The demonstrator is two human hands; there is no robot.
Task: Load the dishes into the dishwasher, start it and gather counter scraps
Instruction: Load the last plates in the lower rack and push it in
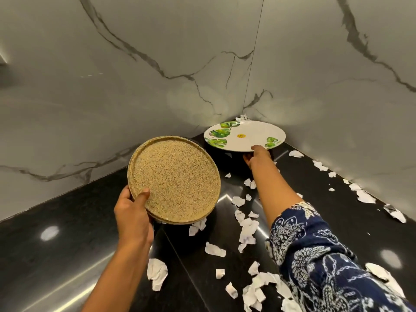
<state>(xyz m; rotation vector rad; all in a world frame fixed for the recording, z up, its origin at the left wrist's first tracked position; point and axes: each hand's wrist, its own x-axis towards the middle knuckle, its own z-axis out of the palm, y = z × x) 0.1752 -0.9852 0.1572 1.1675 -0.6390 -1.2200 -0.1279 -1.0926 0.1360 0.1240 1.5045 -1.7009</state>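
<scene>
Tan speckled plate [174,179] tilted, left hand [132,217] clamped on its rim, thumb on top. Right hand [256,155] pinches leaf-print plate [247,134] rim; paper scraps [246,230] litter black counter [67,255].

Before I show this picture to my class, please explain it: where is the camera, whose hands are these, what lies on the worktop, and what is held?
There is no machine here. The one picture comes from a camera worn on a person's head, looking forward and down, so both arms reach in from the bottom. The left hand holds a round tan plate by its edge, above the black counter. The right hand, on an outstretched arm with a patterned sleeve, grips the near edge of a white plate with green leaves, in the corner where the marble walls meet. Torn white paper scraps lie scattered over the counter.
</scene>
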